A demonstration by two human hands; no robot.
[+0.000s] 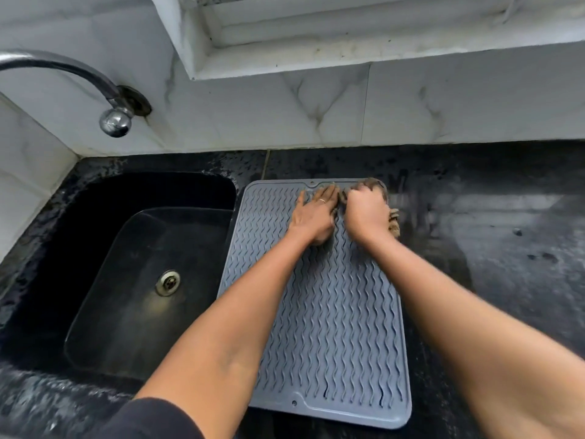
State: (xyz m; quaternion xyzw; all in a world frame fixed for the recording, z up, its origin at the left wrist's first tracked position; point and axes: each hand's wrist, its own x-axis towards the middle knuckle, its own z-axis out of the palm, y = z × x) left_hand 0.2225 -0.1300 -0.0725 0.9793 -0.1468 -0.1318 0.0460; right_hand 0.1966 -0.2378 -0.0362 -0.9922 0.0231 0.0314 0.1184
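Observation:
A grey ribbed drying mat (pixel 332 327) lies flat on the black counter, just right of the sink. My left hand (pixel 315 213) presses on the mat's far part with straight fingers; a ring shows on one finger. Beside it, my right hand (pixel 364 210) grips a brown cloth (pixel 393 220) at the mat's far right corner. The cloth sticks out past the fingers and under the wrist; most of it is hidden by the hand.
A black sink (pixel 104 223) with a metal drain (pixel 168 282) fills the left. A chrome tap (pixel 115 122) juts from the tiled wall above it. The wet black counter (pixel 506 232) stretches right. A window ledge (pixel 348 64) overhangs the back wall.

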